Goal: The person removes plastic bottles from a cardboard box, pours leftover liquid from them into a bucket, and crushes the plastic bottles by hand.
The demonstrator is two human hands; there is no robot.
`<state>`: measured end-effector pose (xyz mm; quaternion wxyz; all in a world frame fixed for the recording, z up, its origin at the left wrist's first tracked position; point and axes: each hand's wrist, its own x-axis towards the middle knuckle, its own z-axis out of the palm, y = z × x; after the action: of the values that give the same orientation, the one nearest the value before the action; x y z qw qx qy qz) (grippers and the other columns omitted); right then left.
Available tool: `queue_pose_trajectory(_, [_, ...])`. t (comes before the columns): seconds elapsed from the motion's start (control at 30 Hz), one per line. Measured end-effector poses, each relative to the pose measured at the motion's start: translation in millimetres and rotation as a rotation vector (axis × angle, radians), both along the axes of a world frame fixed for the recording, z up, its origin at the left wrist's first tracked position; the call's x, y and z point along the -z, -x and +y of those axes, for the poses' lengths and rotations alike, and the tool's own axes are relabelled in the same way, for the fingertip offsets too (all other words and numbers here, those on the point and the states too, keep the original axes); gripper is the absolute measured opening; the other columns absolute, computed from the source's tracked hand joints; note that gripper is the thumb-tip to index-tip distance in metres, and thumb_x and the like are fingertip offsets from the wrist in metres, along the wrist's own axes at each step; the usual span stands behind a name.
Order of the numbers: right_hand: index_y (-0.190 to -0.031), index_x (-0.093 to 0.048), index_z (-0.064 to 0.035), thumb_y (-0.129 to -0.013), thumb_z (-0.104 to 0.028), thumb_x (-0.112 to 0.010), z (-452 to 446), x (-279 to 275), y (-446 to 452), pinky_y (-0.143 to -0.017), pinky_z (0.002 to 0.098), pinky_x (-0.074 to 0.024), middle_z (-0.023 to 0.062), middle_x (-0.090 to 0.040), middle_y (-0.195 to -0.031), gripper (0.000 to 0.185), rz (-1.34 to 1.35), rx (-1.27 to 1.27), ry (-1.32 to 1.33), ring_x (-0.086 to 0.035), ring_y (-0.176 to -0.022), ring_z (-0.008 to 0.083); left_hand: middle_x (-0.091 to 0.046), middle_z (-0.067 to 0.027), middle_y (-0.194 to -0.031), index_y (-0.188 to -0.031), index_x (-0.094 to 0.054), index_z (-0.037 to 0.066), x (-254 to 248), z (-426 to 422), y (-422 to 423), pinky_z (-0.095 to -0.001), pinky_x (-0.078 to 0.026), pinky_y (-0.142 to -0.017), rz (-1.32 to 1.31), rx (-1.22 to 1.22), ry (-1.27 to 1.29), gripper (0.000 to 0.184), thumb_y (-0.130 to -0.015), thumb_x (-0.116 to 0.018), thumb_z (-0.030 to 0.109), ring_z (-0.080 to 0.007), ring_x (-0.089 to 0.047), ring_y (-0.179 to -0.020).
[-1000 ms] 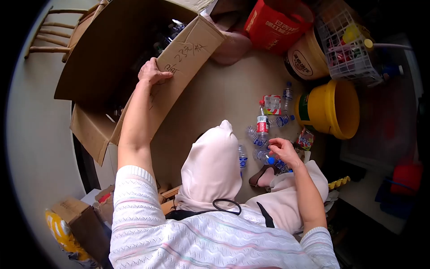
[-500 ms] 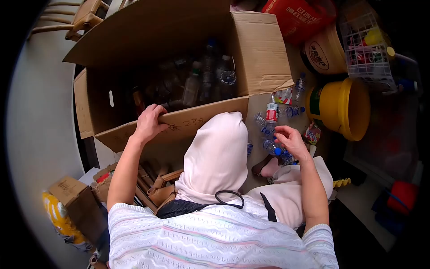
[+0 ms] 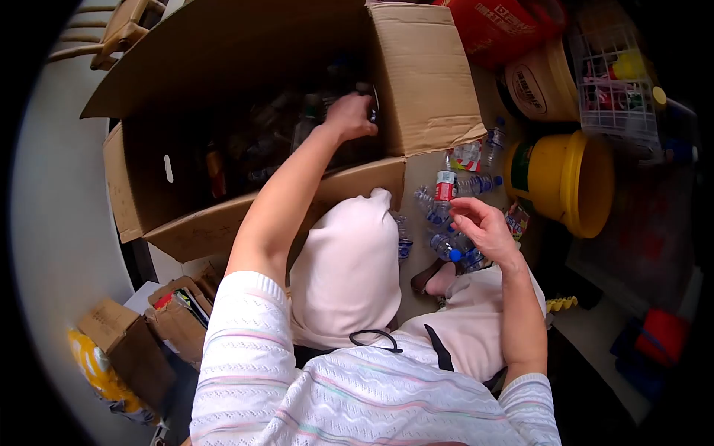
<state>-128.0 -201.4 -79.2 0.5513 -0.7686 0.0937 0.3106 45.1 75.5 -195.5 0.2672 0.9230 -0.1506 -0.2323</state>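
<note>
A large cardboard box [image 3: 428, 78] stands with its flaps up, and several clear plastic bottles lie in its dark inside. My left hand [image 3: 351, 119] reaches into the right side of the box, its fingers curled round a clear plastic bottle [image 3: 364, 88] that is mostly covered by the hand. My right hand [image 3: 483, 227] hovers above the floor on the right, fingers loosely bent with the thumb apart, holding nothing. Just beyond it is a bottle with a red and white label [image 3: 445, 186]. Below lies a bottle with a blue cap [image 3: 454, 255].
More empty bottles lie on the floor by a yellow bucket [image 3: 587, 182]. Behind it are a beige bucket [image 3: 532, 85], a white wire basket [image 3: 617, 97] and a red bag [image 3: 498, 26]. Smaller cardboard boxes [image 3: 108, 323] stand at lower left, a wooden chair [image 3: 123, 33] at upper left.
My left hand has left the box's front edge and moved right and inward, onto a bottle inside. My right hand has stayed nearly in place. The view has shifted slightly.
</note>
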Motion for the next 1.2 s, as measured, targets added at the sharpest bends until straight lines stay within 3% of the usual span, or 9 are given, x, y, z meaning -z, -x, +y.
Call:
queue_pose_trajectory(0.07, [-0.112, -0.058, 0.0015, -0.088, -0.007, -0.058, -9.3, -1.2, -2.0, -0.077, 0.0251, -0.0511, 0.0065, -0.064, -0.095, 0.026, -0.041, 0.005, -0.024, -0.060, -0.085, 0.0116, -0.066, -0.0138, -0.094, -0.120, -0.056, 0.001, -5.8, 37.0, -8.4, -0.0350, -0.049, -0.076, 0.061, -0.348, 0.299, 0.064, -0.063, -0.071, 0.028, -0.0249, -0.063, -0.089])
queue_pose_trajectory(0.2, [-0.113, -0.056, 0.0029, -0.089, -0.007, -0.056, -18.5, -20.0, -12.4, -0.078, 0.0270, -0.0523, 0.0075, -0.063, -0.098, 0.025, -0.055, 0.155, -0.124, -0.060, -0.088, 0.0126, -0.064, -0.0057, -0.093, -0.120, -0.056, 0.002, -67.5, 103.4, 4.2, -0.0213, -0.048, -0.051, 0.273, -0.817, 0.855, 0.047, -0.080, -0.062, 0.025, -0.0111, -0.062, -0.079])
queue_pose_trajectory(0.33, [-0.115, -0.054, 0.0031, -0.090, -0.013, -0.058, -16.5, -33.0, -17.6, -0.072, 0.0236, -0.0512, 0.0061, -0.063, -0.094, 0.030, -0.114, 0.295, -0.236, -0.061, -0.080, 0.0100, -0.064, -0.0130, -0.095, -0.122, -0.047, -0.006, -99.6, 96.2, 22.8, -0.0258, -0.055, -0.054, 0.361, -0.657, 1.285, 0.051, -0.083, -0.060, 0.025, -0.0167, -0.065, -0.079])
queue_pose_trajectory(0.47, [-0.112, -0.057, 0.0010, -0.089, -0.022, -0.062, -18.4, -39.4, -21.0, -0.064, 0.0201, -0.0485, 0.0029, -0.063, -0.086, 0.033, -0.214, 0.427, -0.371, -0.059, -0.073, 0.0074, -0.062, -0.0137, -0.100, -0.120, -0.048, -0.005, -132.3, 17.3, 33.7, -0.0320, -0.058, -0.061, 0.452, -0.562, 1.327, 0.047, -0.082, -0.063, 0.018, -0.0201, -0.065, -0.082])
queue_pose_trajectory(0.83, [-0.094, -0.063, -0.0036, -0.086, -0.045, -0.061, -110.7, -41.7, -4.7, -0.042, 0.0196, -0.0442, 0.0010, -0.055, -0.066, 0.043, -0.431, 0.815, -0.170, -0.050, -0.048, 0.0051, -0.059, -0.0094, -0.100, -0.119, -0.050, 0.000, -159.5, -142.4, 42.1, -0.0318, -0.055, -0.072, 0.568, -0.239, 1.000, 0.049, -0.085, -0.065, 0.032, -0.0153, -0.060, -0.090])
queue_pose_trajectory(0.87, [-0.090, -0.064, -0.0037, -0.085, -0.046, -0.061, -117.7, -42.6, 0.3, -0.041, 0.0197, -0.0426, -0.0003, -0.054, -0.065, 0.043, -0.455, 0.848, -0.112, -0.046, -0.045, 0.0050, -0.057, -0.0116, -0.110, -0.122, -0.051, 0.003, -156.0, -153.0, 41.8, -0.0350, -0.052, -0.076, 0.405, -0.133, 0.756, 0.057, -0.081, -0.067, 0.040, -0.0208, -0.058, -0.098])
queue_pose_trajectory(0.93, [-0.082, -0.065, -0.0041, -0.087, -0.045, -0.060, -124.7, -48.3, 10.7, -0.040, 0.0203, -0.0399, -0.0015, -0.052, -0.059, 0.042, -0.475, 0.866, 0.037, -0.046, -0.044, 0.0053, -0.053, -0.0133, -0.119, -0.123, -0.051, 0.008, -151.1, -174.8, 63.2, -0.0395, -0.046, -0.084, -0.466, 0.121, 0.414, 0.066, -0.073, -0.072, 0.046, -0.0274, -0.053, -0.108])
queue_pose_trajectory(1.0, [-0.078, -0.065, -0.0047, -0.088, -0.045, -0.058, -128.7, -44.8, 21.3, -0.039, 0.0215, -0.0389, -0.0019, -0.050, -0.055, 0.042, -0.429, 0.838, 0.148, -0.048, -0.047, 0.0055, -0.052, -0.0118, -0.124, -0.126, -0.051, 0.012, -163.6, -197.0, 90.1, -0.0407, -0.043, -0.090, -0.588, 0.334, 0.401, 0.075, -0.065, -0.078, 0.045, -0.0296, -0.050, -0.114])
queue_pose_trajectory(1.2, [-0.074, -0.066, -0.0014, -0.085, -0.044, -0.060, -128.7, -25.1, 44.8, -0.053, 0.0328, -0.0436, 0.0118, -0.056, -0.055, 0.044, -0.579, 0.651, 0.547, -0.055, -0.052, 0.0208, -0.060, -0.0118, -0.111, -0.125, -0.049, 0.005, -135.1, -218.4, 141.5, -0.0383, -0.044, -0.090, -0.192, 0.435, 0.301, 0.079, -0.062, -0.081, 0.041, -0.0284, -0.058, -0.100])
